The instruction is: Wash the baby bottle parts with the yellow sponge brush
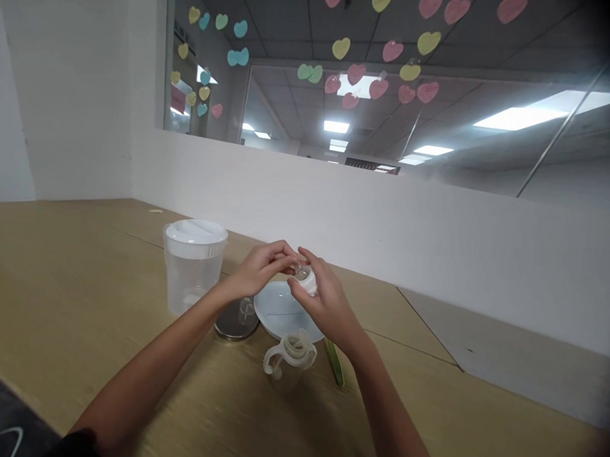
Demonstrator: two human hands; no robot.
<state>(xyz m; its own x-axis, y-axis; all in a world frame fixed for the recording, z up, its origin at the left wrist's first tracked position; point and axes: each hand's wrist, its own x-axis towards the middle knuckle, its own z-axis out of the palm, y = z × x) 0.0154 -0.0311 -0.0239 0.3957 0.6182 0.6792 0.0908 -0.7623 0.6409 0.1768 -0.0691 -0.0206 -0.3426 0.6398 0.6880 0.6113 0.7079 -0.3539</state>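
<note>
Above the pale blue plate: both hands met around a small white cap, which was held up off the table.
Right hand: its fingers were curled narrowly about the cap, thumb on the near side.
Left hand: its fingertips were drawn close together at the cap's clear middle; whether they pinched it, I could not tell.
Handled bottle: it stood uncovered in front of the plate, its pale handles spread to the sides.
Green utensil: it lay beside the bottle, under the right wrist, its far end hidden.
Round metal dish: it sat left of the plate, a small clear piece on it.
Pitcher: translucent, it stood upright behind the left forearm with its white lid on.
Window: heart-shaped notes dotted its glass.
</note>
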